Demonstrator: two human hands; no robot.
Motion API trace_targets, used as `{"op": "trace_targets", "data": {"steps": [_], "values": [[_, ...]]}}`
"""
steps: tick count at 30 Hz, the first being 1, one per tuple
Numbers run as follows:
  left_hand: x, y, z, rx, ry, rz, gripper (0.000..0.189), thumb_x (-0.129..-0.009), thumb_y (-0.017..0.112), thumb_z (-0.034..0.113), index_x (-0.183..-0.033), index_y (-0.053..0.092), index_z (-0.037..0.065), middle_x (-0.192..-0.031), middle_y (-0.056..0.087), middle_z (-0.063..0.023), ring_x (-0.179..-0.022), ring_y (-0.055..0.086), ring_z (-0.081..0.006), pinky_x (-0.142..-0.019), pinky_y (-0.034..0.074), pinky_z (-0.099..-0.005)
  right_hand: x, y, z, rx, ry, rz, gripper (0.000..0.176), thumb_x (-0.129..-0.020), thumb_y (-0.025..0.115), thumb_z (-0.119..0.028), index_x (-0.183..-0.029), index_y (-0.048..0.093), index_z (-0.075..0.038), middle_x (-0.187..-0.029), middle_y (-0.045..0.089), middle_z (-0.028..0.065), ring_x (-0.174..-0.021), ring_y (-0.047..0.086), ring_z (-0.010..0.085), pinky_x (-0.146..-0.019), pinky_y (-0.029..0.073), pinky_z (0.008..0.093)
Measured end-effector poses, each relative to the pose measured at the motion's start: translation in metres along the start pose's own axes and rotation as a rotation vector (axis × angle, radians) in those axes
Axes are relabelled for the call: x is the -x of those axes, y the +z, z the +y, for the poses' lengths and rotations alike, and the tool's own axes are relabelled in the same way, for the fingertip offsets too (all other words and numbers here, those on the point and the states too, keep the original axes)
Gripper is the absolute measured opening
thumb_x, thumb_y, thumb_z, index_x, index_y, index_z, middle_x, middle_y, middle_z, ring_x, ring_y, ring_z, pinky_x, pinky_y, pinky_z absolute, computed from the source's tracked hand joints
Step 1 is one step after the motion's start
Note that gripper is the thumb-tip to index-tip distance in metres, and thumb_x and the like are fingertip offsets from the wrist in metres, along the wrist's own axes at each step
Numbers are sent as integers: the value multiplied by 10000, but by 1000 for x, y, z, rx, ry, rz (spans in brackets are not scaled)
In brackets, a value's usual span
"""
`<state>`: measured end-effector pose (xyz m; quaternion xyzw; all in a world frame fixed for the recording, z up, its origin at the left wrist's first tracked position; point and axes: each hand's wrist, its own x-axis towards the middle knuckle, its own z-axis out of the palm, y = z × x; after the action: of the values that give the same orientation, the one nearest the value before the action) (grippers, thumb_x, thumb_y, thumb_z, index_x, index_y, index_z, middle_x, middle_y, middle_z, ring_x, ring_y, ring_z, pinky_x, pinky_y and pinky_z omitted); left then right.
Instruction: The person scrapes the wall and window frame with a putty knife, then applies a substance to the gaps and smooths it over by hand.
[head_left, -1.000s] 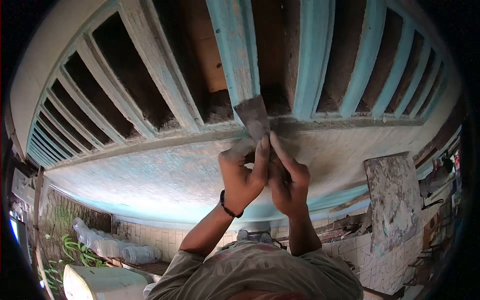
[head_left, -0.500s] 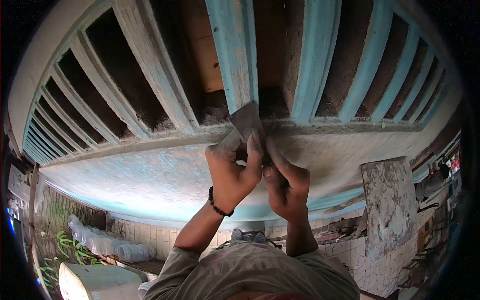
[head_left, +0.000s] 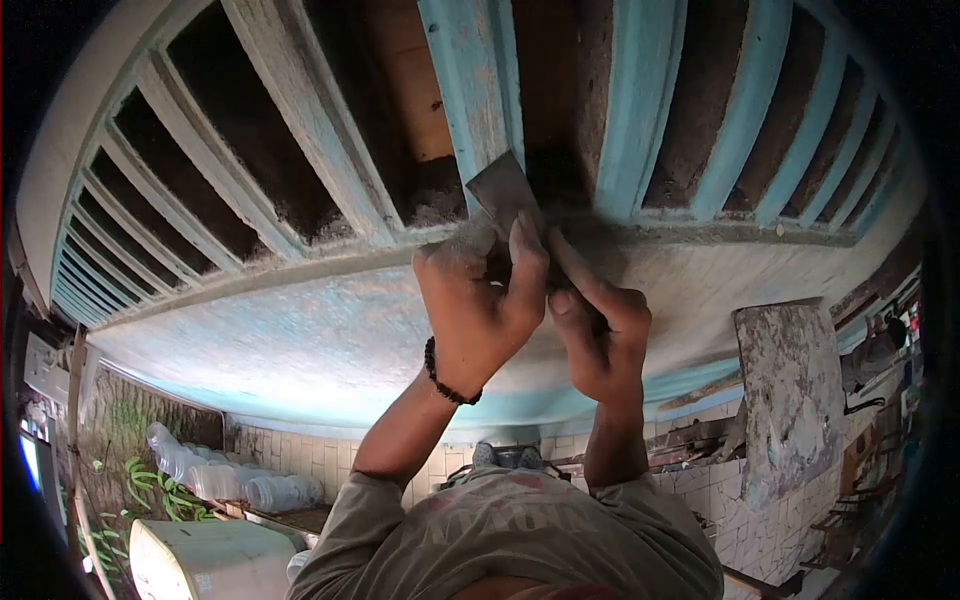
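A flat grey scraper blade [head_left: 503, 187] lies tilted against the lower end of a worn blue slat [head_left: 472, 90] at the top centre. My left hand [head_left: 485, 295], with a dark beaded bracelet at the wrist, is closed on the blade's lower part, its thumb and fingers pressed to it. Just to the right, my right hand [head_left: 602, 330] is also closed on the scraper's lower end, one finger stretched along it. The fingers hide most of that lower end. Below the slats runs a dusty ledge [head_left: 660, 236].
A pale blue-white wall surface [head_left: 300, 335] curves below the ledge. A stained board [head_left: 790, 400] stands at the right. Clear plastic containers [head_left: 235, 480], a white bin [head_left: 215, 562] and green plants [head_left: 150, 485] are at the lower left.
The scraper and both hands have shifted up and slightly right, so the blade sits higher on the slat. The surroundings have moved slightly right in the view.
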<state>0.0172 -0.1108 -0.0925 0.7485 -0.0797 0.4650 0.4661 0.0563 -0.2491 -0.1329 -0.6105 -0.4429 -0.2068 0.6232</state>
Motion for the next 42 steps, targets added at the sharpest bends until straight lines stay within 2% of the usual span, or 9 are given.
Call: {"op": "trace_targets", "data": {"steps": [2, 3, 12, 25, 28, 29, 32, 35, 42], "values": [[3, 0, -6, 2, 11, -4, 208, -933, 643, 125, -759, 636, 10, -517, 574, -112, -418, 578, -192, -442, 416, -301, 2, 1, 0, 16, -4, 6, 438, -958, 608, -59, -1389, 582, 11, -769, 712, 105, -561, 521, 42, -556, 430, 227], [7, -4, -7, -4, 78, -57, 296, -1029, 587, 163, -823, 643, -42, -661, 652, -50, -527, 603, -70, -437, 448, -222, 6, 4, 3, 13, -16, 22, 435, -960, 608, -65, -1388, 583, 10, -735, 693, 90, -549, 502, 41, -543, 419, 228], [-1, -6, -10, -25, 66, -89, 282, -1026, 589, 152, -820, 637, -35, -652, 649, -42, -520, 596, -77, -446, 440, -226, -5, -6, -3, 9, -5, -31, 445, -958, 619, -77, -1392, 581, 9, -728, 682, 69, -544, 477, 34, -531, 408, 223], [-10, -3, -8, -79, 108, -40, 306, -1026, 592, 167, -803, 629, -39, -625, 645, -51, -529, 608, -69, -444, 452, -232, -17, -2, -11, 71, -60, 9, 427, -957, 603, -78, -1374, 596, 14, -874, 745, 152, -658, 644, 101, -619, 496, 255], [-25, 3, -5, -7, 97, 39, 270, -913, 659, 134, -688, 578, 7, -509, 529, -147, -400, 513, -248, -431, 364, -349, -25, -9, -21, 148, 44, -35, 430, -956, 604, -80, -1375, 593, 17, -928, 748, 193, -719, 689, 125, -650, 520, 271], [-26, 3, 0, 45, 48, 27, 264, -907, 658, 130, -687, 579, 8, -512, 525, -153, -407, 522, -277, -433, 370, -364, -29, -4, -13, 93, -91, 19, 435, -952, 603, -75, -1379, 593, 11, -889, 742, 187, -717, 701, 140, -642, 523, 279], [-17, -5, -6, -46, 154, -39, 310, -1013, 597, 176, -782, 635, -26, -613, 639, -58, -522, 573, -70, -465, 419, -242, -13, -2, -11, 182, -21, -1, 437, -948, 601, -69, -1378, 595, 7, -859, 733, 183, -717, 710, 158, -643, 527, 285], [-17, -4, -10, -94, 240, 32, 301, -1005, 604, 174, -784, 637, -28, -599, 628, -57, -531, 555, -68, -482, 410, -249, -15, 9, -8, 229, -129, 61, 430, -950, 597, -69, -1372, 597, 14, -828, 725, 168, -695, 699, 164, -642, 525, 282], [-24, -12, -2, 8, 71, -65, 290, -1009, 604, 175, -812, 650, -33, -633, 643, -51, -579, 555, -54, -496, 416, -244, -20, 8, -17, 244, -105, 45, 452, -950, 595, -71, -1395, 581, 9, -825, 731, 172, -675, 700, 155, -631, 523, 279]]}}
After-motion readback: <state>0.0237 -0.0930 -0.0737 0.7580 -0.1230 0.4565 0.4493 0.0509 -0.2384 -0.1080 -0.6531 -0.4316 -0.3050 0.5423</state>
